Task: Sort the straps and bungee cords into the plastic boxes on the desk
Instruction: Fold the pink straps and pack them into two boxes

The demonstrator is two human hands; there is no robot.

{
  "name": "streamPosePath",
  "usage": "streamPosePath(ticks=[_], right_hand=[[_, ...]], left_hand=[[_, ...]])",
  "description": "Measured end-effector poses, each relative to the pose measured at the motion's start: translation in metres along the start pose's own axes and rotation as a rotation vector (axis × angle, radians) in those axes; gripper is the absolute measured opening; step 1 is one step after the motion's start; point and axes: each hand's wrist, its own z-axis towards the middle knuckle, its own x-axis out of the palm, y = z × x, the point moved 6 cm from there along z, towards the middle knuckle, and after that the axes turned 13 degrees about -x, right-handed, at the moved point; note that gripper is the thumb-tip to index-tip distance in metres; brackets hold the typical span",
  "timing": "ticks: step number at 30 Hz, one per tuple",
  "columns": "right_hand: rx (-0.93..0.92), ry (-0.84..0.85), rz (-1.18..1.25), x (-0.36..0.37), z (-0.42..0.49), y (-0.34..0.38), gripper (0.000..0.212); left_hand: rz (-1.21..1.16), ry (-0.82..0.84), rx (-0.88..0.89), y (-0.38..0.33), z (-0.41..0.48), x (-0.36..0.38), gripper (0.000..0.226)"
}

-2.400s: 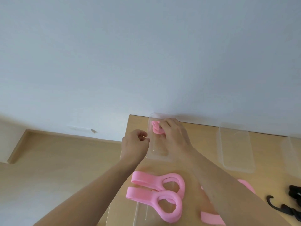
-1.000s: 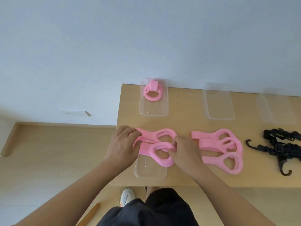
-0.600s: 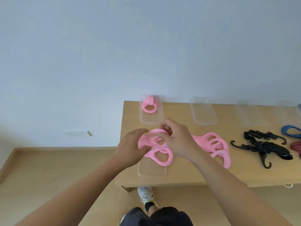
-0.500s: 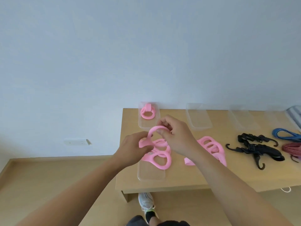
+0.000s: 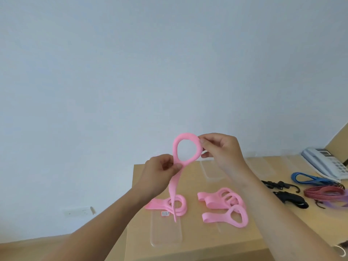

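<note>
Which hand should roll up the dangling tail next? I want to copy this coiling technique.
Probably the left hand. Its grip pinches the pink strap at the base of the loop, right where the tail hangs down. The right hand pinches the loop's far side, better placed to steady it.

pink strap (image 5: 186, 147), blue cord (image 5: 308, 178), tan desk (image 5: 197, 242)
</note>
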Motion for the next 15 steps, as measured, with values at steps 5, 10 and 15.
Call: streamPosePath(ticks=[5, 10, 15], right_hand=[[-0.125, 0.015, 0.091, -0.011, 0.020, 0.031, 0.013], [-0.292, 0.146, 0.019, -0.012, 0.023, 0.045, 0.012], [-0.527, 0.176, -0.161, -0.004, 0.013, 0.045, 0.016]], left_hand=[[-0.074, -0.020, 0.058, -0.037, -0.009, 0.004, 0.028], [-0.236, -0.047, 0.031, -0.057, -0.015, 0.005, 0.023], [-0.388, -0.006, 0.024, -0.064, -0.018, 0.006, 0.029]])
